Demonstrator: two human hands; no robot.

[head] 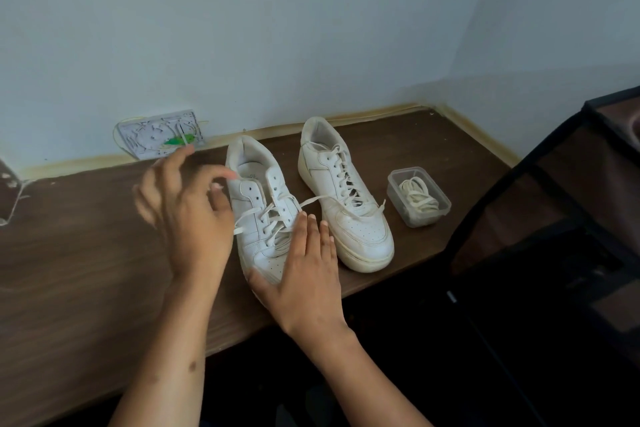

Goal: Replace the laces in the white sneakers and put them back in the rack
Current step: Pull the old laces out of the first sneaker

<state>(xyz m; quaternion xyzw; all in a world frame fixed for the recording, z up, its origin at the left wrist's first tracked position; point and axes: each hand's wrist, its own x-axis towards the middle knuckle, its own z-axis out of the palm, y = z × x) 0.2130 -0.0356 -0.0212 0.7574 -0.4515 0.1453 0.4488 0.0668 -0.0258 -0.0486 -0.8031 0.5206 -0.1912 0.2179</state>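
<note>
Right hand (306, 267) steadies near sneaker (263, 215) — at table edge (381, 279).

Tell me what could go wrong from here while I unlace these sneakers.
The near sneaker sits close to the table edge, so tugging its lace could drag it off. That lace also trails across the far sneaker and may snag. The open container of spare laces could get knocked.

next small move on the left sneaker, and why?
Probably pinch the loose lace end with the left hand and draw it out of the next eyelet. The left sneaker is only partly unlaced, its top eyelets bare; the right hand rests flat on its toe, steadying it. The left hand holds nothing.
</note>
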